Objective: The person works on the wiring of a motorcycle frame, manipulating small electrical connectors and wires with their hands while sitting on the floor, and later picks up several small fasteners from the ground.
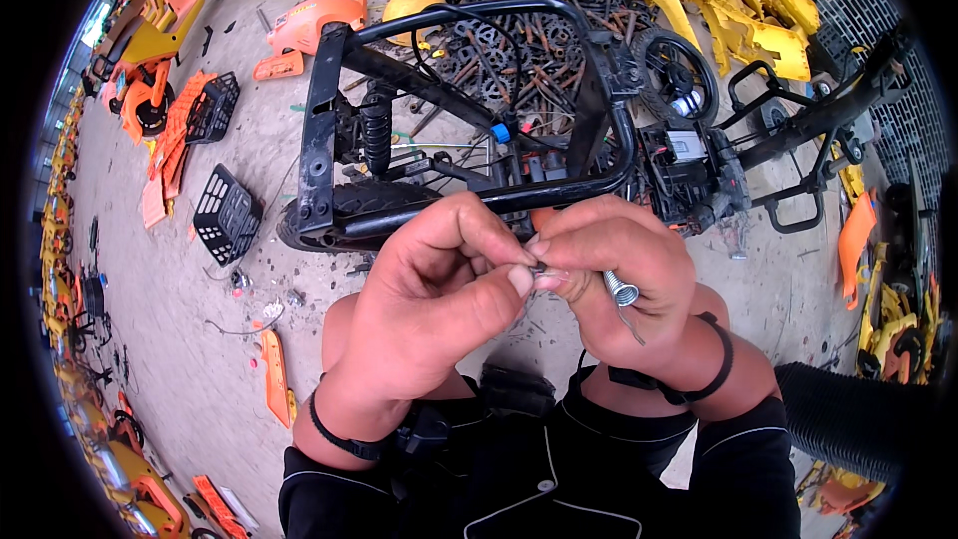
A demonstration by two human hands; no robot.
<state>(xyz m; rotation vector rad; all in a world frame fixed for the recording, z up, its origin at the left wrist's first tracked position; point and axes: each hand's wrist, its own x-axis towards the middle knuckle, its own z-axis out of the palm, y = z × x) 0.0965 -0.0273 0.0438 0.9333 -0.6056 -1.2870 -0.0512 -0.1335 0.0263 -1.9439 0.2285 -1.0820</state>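
**Small dark part (540, 268) pinched, ctr view**

L hand (429, 289) & R hand (629, 265) both closed on it, thumbs to fingertips. R hand also grips coil spring (620, 289), approx 4 o'clock of part. Blk frame (549, 192) at 12 o'clock.

1. A small dark piece (538, 268), mostly hidden, is pinched between my left hand (424, 294) and right hand (644, 255).
2. A silver metal coil (620, 287) is tilted in my right hand; its thin wire tail (631, 323) points downward.
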